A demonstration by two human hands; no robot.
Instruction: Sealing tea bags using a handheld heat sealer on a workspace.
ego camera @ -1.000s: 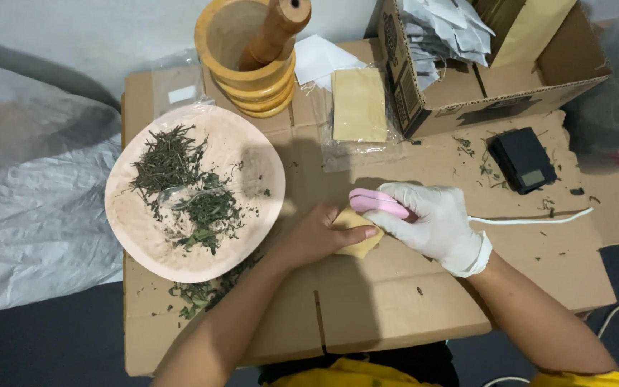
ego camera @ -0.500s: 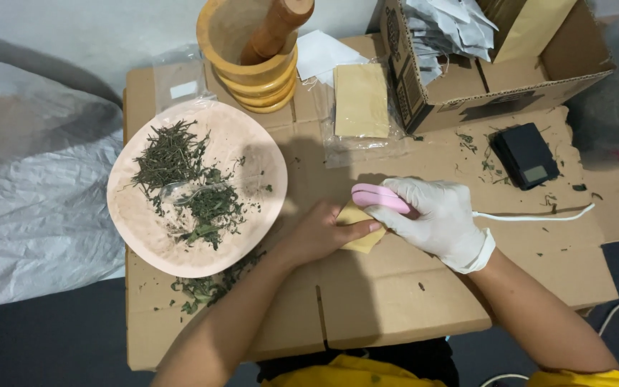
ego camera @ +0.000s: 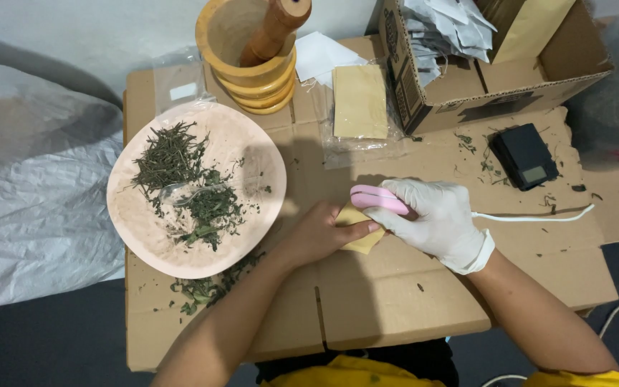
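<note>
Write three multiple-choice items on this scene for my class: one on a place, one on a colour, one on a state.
1. Where does the pestle stand?
A. in the wooden mortar
B. on the plate
C. in the cardboard box

2. What colour is the corded tool in the right hand?
A. black
B. pink
C. green

3. How is the small yellow pouch kept in place?
A. lying free
B. taped down
C. pressed down by the bare left hand

Answers: 1 A, its handle leans out of the mortar. 2 B, the pink body shows past the white glove. 3 C, the fingers lie on it.
</note>
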